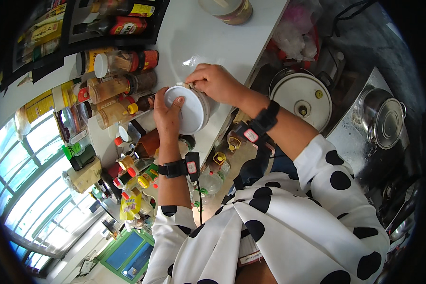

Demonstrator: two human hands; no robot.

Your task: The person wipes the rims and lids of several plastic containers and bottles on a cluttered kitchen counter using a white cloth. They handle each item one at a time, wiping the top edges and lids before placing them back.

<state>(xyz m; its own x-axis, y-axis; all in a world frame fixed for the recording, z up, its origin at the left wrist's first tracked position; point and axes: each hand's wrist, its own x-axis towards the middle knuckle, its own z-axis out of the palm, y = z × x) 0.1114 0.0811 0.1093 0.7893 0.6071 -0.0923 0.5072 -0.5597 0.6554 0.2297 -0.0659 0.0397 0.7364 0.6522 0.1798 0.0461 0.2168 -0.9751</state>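
Observation:
A round container with a white lid [191, 113] is tilted over the white countertop [195, 46], its lid facing me. My left hand [166, 115] grips its left side, with the thumb lying on the lid. At the container's upper rim, my right hand [218, 84] pinches a small pale tab or clasp [183, 85] between thumb and fingers. Most of the container's body is hidden behind the lid and my hands. Both wrists wear black straps with small devices.
Several spice jars [110, 88] and sauce bottles crowd the counter's left side. A lidded jar [234, 14] stands at the far end. To the right are a large pot with a pale lid [287, 96] and a steel pot [387, 120]. Plastic bottles [213, 174] stand below the counter edge.

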